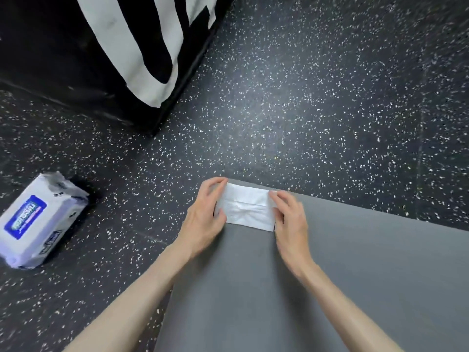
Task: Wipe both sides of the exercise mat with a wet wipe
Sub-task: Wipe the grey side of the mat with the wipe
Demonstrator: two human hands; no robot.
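Left hand [204,217] and right hand [291,219] pinch opposite ends of folded wet wipe [247,208], fingers curled, at corner of grey exercise mat [330,275]

Floor [291,97]: dark rubber, white-speckled. Directly on it: grey exercise mat [330,288], its corner the landmark; pack of wet wipes [38,219], well left of the mat; black-and-white block [101,54], beyond the mat's corner, far left.
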